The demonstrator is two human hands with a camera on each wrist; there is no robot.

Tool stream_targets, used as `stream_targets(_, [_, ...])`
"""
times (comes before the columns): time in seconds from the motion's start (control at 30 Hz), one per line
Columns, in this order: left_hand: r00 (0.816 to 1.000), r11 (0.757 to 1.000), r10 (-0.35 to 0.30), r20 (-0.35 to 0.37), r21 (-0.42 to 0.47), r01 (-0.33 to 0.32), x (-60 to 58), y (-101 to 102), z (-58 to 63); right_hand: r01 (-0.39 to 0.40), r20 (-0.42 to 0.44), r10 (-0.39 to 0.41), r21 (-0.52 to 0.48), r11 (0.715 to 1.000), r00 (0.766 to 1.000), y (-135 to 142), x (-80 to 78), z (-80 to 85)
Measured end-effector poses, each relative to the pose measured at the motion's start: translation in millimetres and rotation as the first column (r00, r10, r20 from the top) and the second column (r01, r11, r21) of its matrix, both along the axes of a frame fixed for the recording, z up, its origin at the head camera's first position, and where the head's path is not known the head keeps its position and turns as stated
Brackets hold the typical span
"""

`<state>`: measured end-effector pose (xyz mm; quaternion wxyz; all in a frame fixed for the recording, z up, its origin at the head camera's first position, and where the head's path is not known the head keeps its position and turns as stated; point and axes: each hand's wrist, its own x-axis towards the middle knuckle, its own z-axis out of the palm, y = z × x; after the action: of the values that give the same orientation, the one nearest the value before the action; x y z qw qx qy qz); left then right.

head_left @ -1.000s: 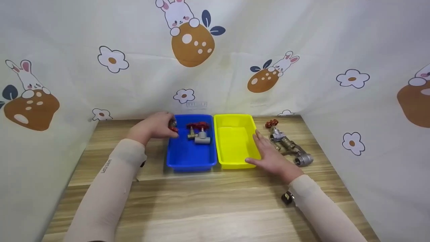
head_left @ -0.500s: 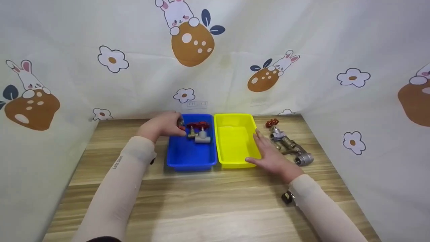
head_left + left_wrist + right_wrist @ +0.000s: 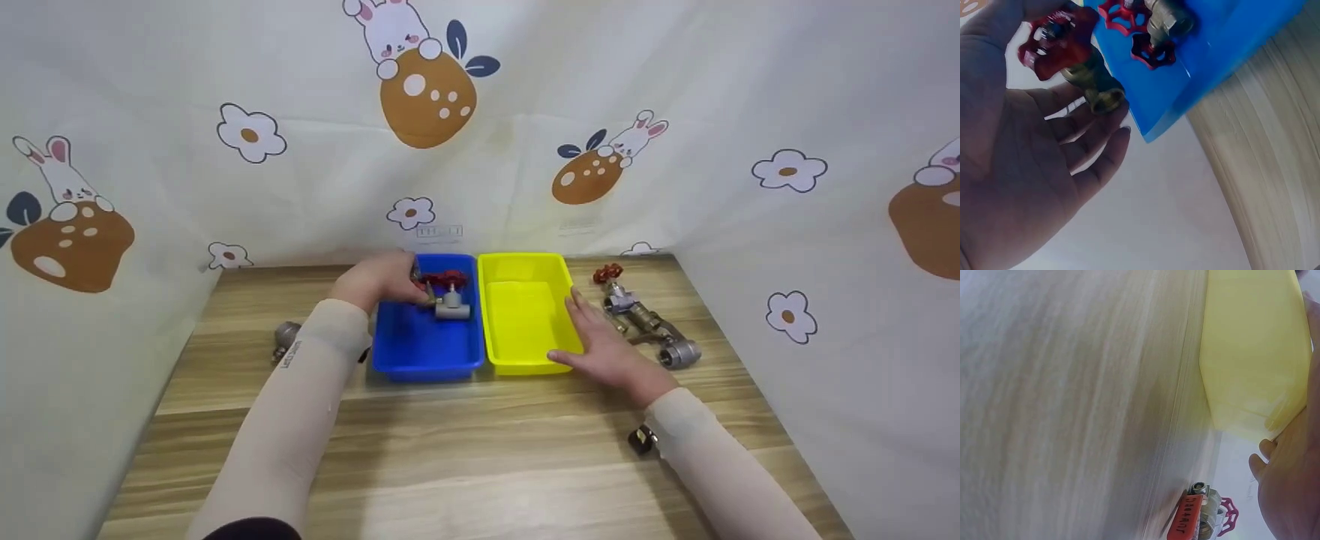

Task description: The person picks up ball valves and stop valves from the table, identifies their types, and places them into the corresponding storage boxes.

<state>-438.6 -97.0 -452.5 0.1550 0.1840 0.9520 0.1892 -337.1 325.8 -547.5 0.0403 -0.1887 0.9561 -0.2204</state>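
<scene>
My left hand (image 3: 386, 277) is over the back left of the blue tray (image 3: 427, 368). Between its thumb and fingers it grips a brass valve with a red handwheel (image 3: 1092, 81), mostly hidden by the hand in the head view. Inside the tray, close to the fingers, lie a grey-bodied valve (image 3: 452, 306) and a smaller brass valve (image 3: 1165, 22), both with red handwheels. My right hand (image 3: 611, 356) rests with extended fingers against the right side of the yellow tray (image 3: 525, 322), which holds nothing.
Several valves lie right of the yellow tray, among them a silver valve with a red handwheel (image 3: 619, 300) and a steel valve (image 3: 679, 354). One has a red lettered handle (image 3: 1186, 517). Left of the blue tray, a metal fitting (image 3: 287, 336) is partly behind my sleeve. Patterned cloth encloses the table.
My left hand has moved right with the valve, from the blue tray's left rim to over its inside. The metal fitting at left has come into sight. The right hand stays put.
</scene>
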Motion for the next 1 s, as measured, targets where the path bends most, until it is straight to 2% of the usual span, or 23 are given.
stream_targets(0.23, [0.997, 0.999, 0.054, 0.056, -0.001, -0.054, -0.9, 5.3, -2.1, 0.008, -0.001, -0.008, -0.008, 1.0, 1.0, -0.1, -0.1, 0.5])
stream_targets(0.5, [0.976, 0.994, 0.112, 0.186, -0.031, -0.108, -4.7, 15.5, 3.3, 0.007, 0.003, -0.007, -0.004, 1.0, 1.0, 0.5, 0.6, 1.6])
stream_targets(0.6, [0.976, 0.992, 0.115, 0.184, -0.066, -0.105, -5.8, 19.0, 4.4, 0.005, -0.004, -0.005, 0.005, 1.0, 1.0, 0.1, 0.2, 1.4])
stream_targets(0.73, [0.982, 0.989, 0.118, 0.147, -0.102, -0.103, -7.0, 20.9, 2.0, 0.01, -0.002, -0.01, 0.01, 1.0, 1.0, -0.3, 0.5, 1.8])
stream_targets(1.0, [0.983, 0.982, 0.151, 0.1, -0.132, -0.137, -7.8, 20.2, -2.6, 0.013, -0.003, -0.013, -0.001, 1.0, 1.0, -0.5, 1.0, 1.3])
